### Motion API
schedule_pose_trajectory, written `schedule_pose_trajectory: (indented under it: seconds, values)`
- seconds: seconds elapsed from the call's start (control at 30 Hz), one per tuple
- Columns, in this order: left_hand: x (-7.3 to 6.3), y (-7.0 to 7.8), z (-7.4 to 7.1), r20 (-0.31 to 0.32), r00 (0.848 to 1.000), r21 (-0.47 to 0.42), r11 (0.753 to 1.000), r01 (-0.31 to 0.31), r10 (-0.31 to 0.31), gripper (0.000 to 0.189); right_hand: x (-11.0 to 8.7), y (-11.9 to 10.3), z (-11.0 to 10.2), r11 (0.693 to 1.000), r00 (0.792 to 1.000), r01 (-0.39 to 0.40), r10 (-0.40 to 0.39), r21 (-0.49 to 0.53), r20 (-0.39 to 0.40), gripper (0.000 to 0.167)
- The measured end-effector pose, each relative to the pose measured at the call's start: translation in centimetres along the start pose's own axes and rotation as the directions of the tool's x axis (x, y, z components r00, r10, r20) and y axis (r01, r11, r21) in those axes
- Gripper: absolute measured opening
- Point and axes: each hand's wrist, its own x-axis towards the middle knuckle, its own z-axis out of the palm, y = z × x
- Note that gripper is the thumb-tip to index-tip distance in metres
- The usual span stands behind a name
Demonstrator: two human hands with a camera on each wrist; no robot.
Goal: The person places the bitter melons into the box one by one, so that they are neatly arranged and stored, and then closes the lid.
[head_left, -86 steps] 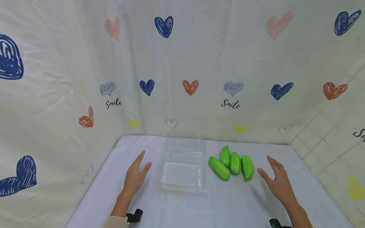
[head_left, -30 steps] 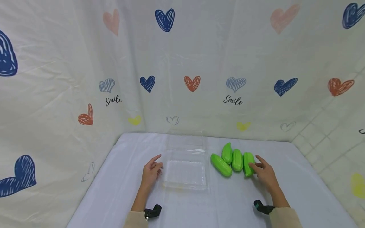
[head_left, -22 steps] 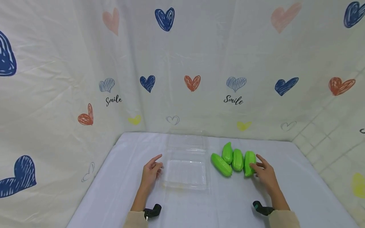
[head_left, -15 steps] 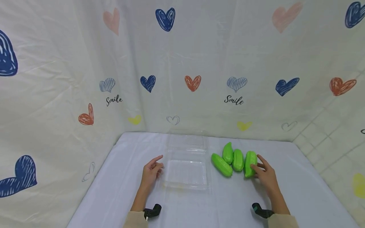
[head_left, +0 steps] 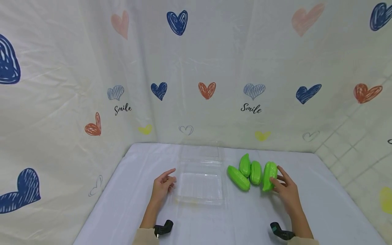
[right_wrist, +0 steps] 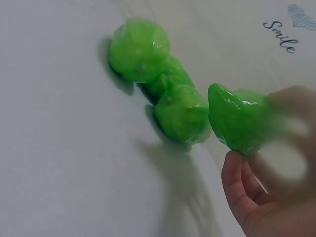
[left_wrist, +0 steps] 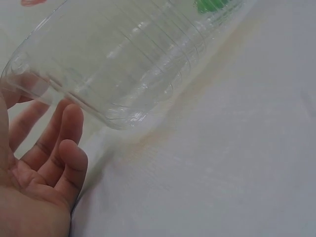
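Note:
My right hand [head_left: 288, 190] pinches a glossy green ribbed fruit [head_left: 269, 176] between thumb and fingers; in the right wrist view this fruit [right_wrist: 237, 121] has a tapered end toward the camera. Three similar fruits lie clustered to its left: a slanted one [head_left: 238, 178], a pointed one [head_left: 245, 166] and an upright one [head_left: 255, 172]. My left hand [head_left: 161, 186] is at the left rim of a clear plastic box [head_left: 200, 200], thumb and fingers around the edge. Through the clear plastic [left_wrist: 133, 64], the left wrist view shows part of that hand [left_wrist: 44, 143].
The box's clear hinged lid [head_left: 200, 153] stands raised at its back. A white cloth [head_left: 245, 221] covers the table, and a white curtain [head_left: 223, 61] printed with hearts rises behind it. Black cameras [head_left: 163, 228] sit at both wrists.
Both hands have come inward, the left to the box's rim, the right onto the rightmost fruit. That fruit has since shifted slightly right, away from the others.

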Motion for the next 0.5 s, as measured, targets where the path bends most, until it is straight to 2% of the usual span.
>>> schedule_pose_trajectory:
  seconds: [0.27,0.5]
  values:
    - [0.1,-0.2,-0.2,0.005,1.0,0.0,1.0,0.006,-0.006,0.04,-1.3,-1.7,0.8,0.997,0.998,0.06,-0.061,0.051,0.008,0.074]
    - [0.1,-0.2,-0.2,-0.002,1.0,0.002,1.0,0.013,-0.013,0.038,-2.3,-2.8,1.9,0.986,0.987,0.148,-0.152,0.076,0.049,0.073]
